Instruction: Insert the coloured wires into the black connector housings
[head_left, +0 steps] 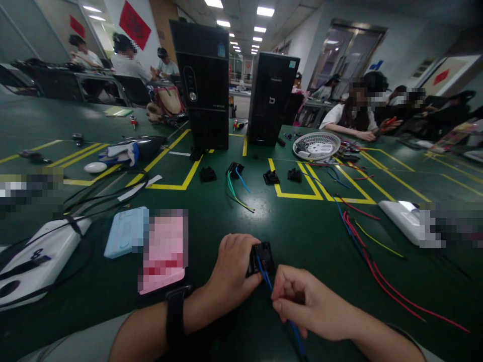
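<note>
My left hand (236, 266) is closed on a small black plastic socket block (266, 256) near the table's front middle. Blue wires (267, 281) run out of that block toward me. Just right of it, the fingers of my right hand (298, 299) pinch the blue wires, which continue below the hand. Beyond my hands lies another black block (236, 169) with green and blue wires attached. More black blocks stand nearby, one on the left (208, 174) and two on the right, including this one (271, 176).
Two black computer towers (206, 85) stand at the back. A white basket (317, 146) sits right of them, and loose red wires (372, 266) trail at right. Left are a pink case (164, 279), a light blue box (126, 231) and a white device (49, 251). Other people sit around.
</note>
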Tool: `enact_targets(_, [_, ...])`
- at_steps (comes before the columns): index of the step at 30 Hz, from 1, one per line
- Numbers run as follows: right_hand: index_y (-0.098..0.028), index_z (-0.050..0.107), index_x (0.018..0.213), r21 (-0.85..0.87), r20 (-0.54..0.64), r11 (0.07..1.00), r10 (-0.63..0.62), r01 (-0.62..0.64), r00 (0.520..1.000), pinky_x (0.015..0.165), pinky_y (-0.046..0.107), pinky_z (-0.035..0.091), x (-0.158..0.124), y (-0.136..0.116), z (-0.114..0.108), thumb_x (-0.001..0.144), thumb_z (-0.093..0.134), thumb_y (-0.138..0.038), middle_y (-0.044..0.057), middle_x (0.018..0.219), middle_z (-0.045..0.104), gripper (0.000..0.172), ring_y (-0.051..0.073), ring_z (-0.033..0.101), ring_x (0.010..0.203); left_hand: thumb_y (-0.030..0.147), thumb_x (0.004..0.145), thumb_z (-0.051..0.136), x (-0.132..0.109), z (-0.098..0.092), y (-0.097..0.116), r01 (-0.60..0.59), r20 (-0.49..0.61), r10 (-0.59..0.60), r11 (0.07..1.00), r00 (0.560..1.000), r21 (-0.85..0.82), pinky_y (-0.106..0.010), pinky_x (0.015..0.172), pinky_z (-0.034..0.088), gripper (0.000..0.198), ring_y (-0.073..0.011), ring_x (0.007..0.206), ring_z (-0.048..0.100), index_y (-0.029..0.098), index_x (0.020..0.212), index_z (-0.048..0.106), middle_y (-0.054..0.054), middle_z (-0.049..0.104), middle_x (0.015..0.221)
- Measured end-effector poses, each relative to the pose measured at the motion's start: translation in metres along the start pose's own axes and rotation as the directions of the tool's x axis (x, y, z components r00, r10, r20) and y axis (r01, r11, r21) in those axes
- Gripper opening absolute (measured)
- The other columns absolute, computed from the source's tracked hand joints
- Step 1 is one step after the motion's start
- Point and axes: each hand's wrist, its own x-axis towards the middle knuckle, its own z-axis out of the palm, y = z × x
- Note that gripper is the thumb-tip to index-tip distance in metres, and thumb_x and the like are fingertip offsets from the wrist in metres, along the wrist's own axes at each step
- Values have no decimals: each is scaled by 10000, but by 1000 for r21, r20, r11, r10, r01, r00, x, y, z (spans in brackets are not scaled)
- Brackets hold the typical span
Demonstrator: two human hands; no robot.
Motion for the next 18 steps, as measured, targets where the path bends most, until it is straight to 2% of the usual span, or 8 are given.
enact_targets(3, [-187,440,881,-76,30,997,33,-31,999,355,143,295,0,2,-1,844,520,-208,-69,637,505,91,37,387,402,168,672,623,1,-1,2,4,-1,-5,1000,1000,-12,-438,918,329,392,-261,992,495,215,1042,500,-59,570,1036])
enact_targets(7, [-178,457,843,-249,-88,966,-95,71,992,469,164,296,0,0,-6,853,518,-188,-86,585,412,63,57,364,516,204,677,650,0,1,-1,14,-13,-14,1000,1000,-10,-431,903,340,388,-259,972,500,214,1036,502,-58,566,1017])
enact_targets(10, [-172,488,869,-309,-187,950,-103,41,977,466,186,260,1,-1,-9,873,524,-271,-101,528,366,106,61,322,483,224,682,657,-1,2,-2,6,-33,-6,1000,999,-4,-429,895,347,386,-259,968,502,213,1034,499,-58,562,1012])
enact_targets(12, [-159,521,826,-299,-222,954,-85,15,971,456,195,238,3,-3,-9,860,547,-342,-101,507,343,188,59,300,466,225,679,655,-1,2,-2,5,-39,-5,1000,999,1,-429,882,354,382,-259,955,503,214,1027,499,-57,561,1004])
enact_targets(15, [-145,531,745,-169,-207,986,-34,-2,978,442,197,214,5,-6,-8,829,564,-469,-91,514,342,336,54,282,463,214,688,641,-1,1,-2,6,-23,-6,1000,1000,6,-427,868,362,367,-258,943,499,210,1026,500,-61,558,999])
enact_targets(18, [-146,517,735,-80,-191,997,-22,7,981,441,195,209,7,-6,-5,800,580,-537,-89,518,351,402,50,279,462,202,695,629,-1,-1,-1,4,-12,-4,1000,1000,9,-428,865,368,353,-255,938,498,206,1023,497,-63,557,997])
